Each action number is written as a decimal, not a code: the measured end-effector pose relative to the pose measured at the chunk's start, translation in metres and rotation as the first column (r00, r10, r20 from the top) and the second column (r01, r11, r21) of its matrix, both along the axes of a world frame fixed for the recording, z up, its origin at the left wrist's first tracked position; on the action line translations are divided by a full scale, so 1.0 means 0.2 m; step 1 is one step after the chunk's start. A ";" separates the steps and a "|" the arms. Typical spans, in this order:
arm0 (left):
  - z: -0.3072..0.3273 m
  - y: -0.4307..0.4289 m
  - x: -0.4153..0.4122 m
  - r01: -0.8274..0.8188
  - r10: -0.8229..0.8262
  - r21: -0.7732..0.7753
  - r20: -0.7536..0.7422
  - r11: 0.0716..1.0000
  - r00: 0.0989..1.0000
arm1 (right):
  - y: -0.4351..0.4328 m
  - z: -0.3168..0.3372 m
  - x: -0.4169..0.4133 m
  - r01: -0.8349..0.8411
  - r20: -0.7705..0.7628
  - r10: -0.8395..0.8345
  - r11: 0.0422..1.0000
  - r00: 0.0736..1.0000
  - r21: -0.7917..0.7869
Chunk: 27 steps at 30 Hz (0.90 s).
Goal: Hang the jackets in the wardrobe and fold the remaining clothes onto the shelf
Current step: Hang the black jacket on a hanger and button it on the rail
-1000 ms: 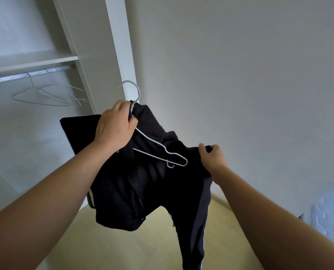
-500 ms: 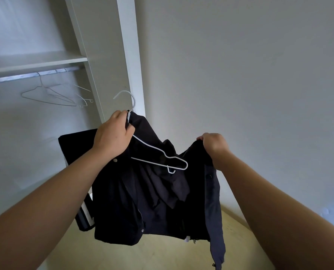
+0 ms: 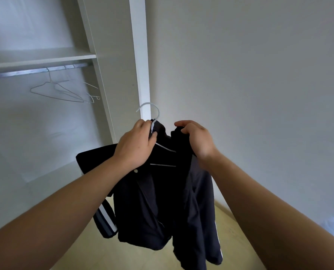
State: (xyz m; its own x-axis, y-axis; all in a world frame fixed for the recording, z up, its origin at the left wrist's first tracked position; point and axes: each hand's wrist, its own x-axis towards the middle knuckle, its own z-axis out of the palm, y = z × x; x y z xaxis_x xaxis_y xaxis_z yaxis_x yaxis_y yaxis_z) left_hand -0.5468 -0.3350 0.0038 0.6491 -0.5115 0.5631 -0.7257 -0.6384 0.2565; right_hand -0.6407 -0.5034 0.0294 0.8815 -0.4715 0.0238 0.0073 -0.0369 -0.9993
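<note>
A black jacket (image 3: 162, 201) with white sleeve stripes hangs in front of me on a white wire hanger (image 3: 154, 115). My left hand (image 3: 135, 145) grips the hanger's neck together with the jacket's collar, the hook sticking up above the fingers. My right hand (image 3: 195, 139) grips the jacket's right shoulder, pulled up close beside the left hand. Only short parts of the hanger's wire show between the two hands. The wardrobe rail (image 3: 37, 72) is up at the left, under a white shelf (image 3: 41, 59).
Several empty wire hangers (image 3: 64, 92) hang on the rail. The wardrobe's white side panel (image 3: 139, 55) stands just behind my hands. A plain wall fills the right side, and pale wooden floor (image 3: 230, 230) lies below.
My right hand has lifted the jacket's right shoulder up and in toward the hanger's neck, covering most of the wire. The view has shifted left toward the wardrobe.
</note>
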 end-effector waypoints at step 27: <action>-0.14 0.82 0.61 -0.184 0.137 -0.207 -0.219 0.961 0.966 | 0.77 -0.31 0.76 0.083 0.108 0.024 0.484 0.994 -0.871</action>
